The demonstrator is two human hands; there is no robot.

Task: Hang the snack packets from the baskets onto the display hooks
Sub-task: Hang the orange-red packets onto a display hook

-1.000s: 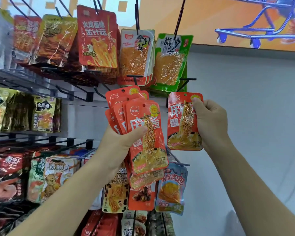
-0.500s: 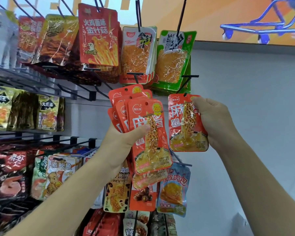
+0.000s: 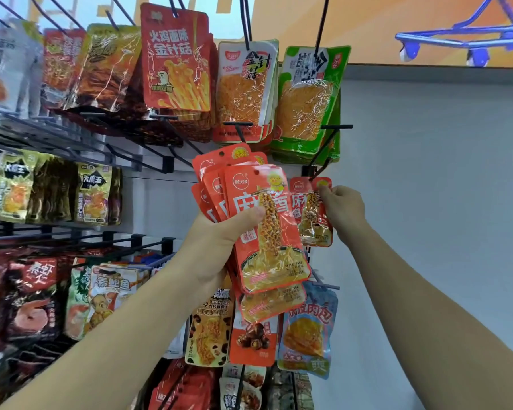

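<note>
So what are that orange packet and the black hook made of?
The orange packet in the right hand looks like thin glossy plastic film: it crinkles and glints. The black hook looks like painted or coated metal wire, thin, straight and matte, though I can't be sure.

Plain grey wall (image 3: pixel 427 202) at right. Above it, orange banner (image 3: pixel 367 25) with blue shopping-cart graphic (image 3: pixel 456 39). Top row: red packet (image 3: pixel 175 60) with rooster drawing, white-orange packet (image 3: pixel 245 90) beside it, green packet (image 3: pixel 308 99) next right. Lower row: leopard-print packet (image 3: pixel 209 335), orange chestnut packet (image 3: pixel 253 341), pale blue packet (image 3: pixel 308 329) side by side. Far left: dark packet (image 3: pixel 33 303) showing shrimp.
</note>
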